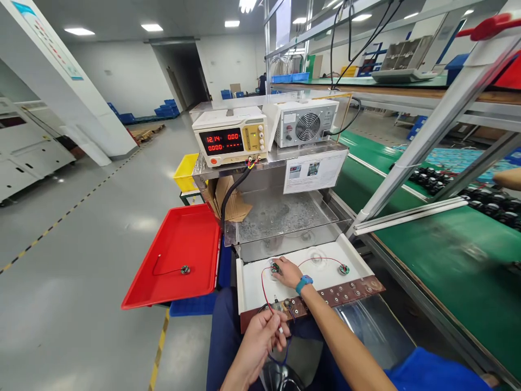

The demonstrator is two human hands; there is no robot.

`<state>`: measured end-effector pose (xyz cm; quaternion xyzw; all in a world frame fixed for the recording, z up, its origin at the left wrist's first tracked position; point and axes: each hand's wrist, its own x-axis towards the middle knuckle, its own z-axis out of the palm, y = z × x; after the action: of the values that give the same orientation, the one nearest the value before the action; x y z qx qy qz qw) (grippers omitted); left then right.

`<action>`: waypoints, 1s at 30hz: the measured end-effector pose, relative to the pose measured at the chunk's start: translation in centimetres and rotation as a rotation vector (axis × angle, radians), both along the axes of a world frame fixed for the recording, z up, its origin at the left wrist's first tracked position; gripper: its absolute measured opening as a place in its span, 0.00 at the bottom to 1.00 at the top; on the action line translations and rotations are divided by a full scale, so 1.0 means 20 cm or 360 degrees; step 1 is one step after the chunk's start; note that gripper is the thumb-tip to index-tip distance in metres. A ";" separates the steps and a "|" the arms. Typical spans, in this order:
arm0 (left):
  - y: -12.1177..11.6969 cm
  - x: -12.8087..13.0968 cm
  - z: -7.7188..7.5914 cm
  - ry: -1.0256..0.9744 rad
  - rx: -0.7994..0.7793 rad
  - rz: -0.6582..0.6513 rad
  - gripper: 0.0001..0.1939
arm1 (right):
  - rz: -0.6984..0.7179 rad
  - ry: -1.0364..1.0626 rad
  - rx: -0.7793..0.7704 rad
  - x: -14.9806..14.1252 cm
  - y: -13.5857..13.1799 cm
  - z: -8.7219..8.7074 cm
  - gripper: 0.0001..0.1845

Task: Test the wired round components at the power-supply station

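Note:
My right hand [290,272], a blue watch on its wrist, grips a small round circuit board [275,267] over the white tray [252,285]. From that board a thin red wire [264,287] runs down to my left hand [265,332], whose fingers pinch it near a small white connector [280,329]. To the right in the same tray lies a second round board [344,269] with its red wire curving left. Along the tray's front edge runs a brown strip [337,295] with metal studs; small fittings and dark leads by my left hand are partly hidden.
A red tray [175,239] on the left holds another wired round board [185,269]. Behind the work area, a power supply [230,136] with lit red digits stands on a metal shelf. To the right, a green conveyor [427,255] carries several black parts beyond a slanted metal post [423,130].

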<state>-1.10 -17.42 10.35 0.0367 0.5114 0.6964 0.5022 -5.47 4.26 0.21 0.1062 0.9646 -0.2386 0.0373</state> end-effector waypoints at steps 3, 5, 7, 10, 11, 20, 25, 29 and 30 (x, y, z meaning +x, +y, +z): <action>0.05 -0.09 0.01 0.0136 -0.0033 0.0061 0.25 | -0.0021 -0.0071 0.0077 -0.02 -0.02 0.01 0.17; 0.08 -0.14 -0.01 0.0227 -0.0085 0.0079 0.26 | -0.0051 -0.0073 0.0120 -0.04 -0.03 0.02 0.17; 0.10 -0.19 -0.05 0.0296 -0.0134 0.0072 0.26 | -0.0082 -0.0091 0.0134 -0.04 -0.02 0.03 0.17; 0.13 -0.25 -0.11 0.0404 -0.0206 0.0046 0.27 | -0.0099 -0.0135 0.0099 -0.04 -0.02 0.02 0.17; 0.15 -0.26 -0.13 0.0473 -0.0245 0.0043 0.26 | -0.0097 -0.0140 0.0081 -0.04 -0.01 0.02 0.18; 0.25 -0.31 -0.23 0.1218 -0.0538 -0.0069 0.15 | -0.0100 -0.0120 0.0083 -0.04 0.00 -0.01 0.20; 0.31 -0.31 -0.28 0.1344 -0.0625 -0.0182 0.13 | -0.0112 -0.0116 0.0077 -0.04 0.00 -0.02 0.20; 0.34 -0.31 -0.35 0.1421 -0.0753 -0.0282 0.12 | -0.0122 -0.0076 0.0095 -0.04 0.00 -0.03 0.19; 0.35 -0.31 -0.36 0.1435 -0.0782 -0.0303 0.13 | -0.0122 -0.0066 0.0099 -0.04 0.00 -0.04 0.19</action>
<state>-7.22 -10.49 3.15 0.2604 0.8195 0.4222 0.2871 -6.29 4.19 -0.50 0.1491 0.9658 -0.2075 0.0447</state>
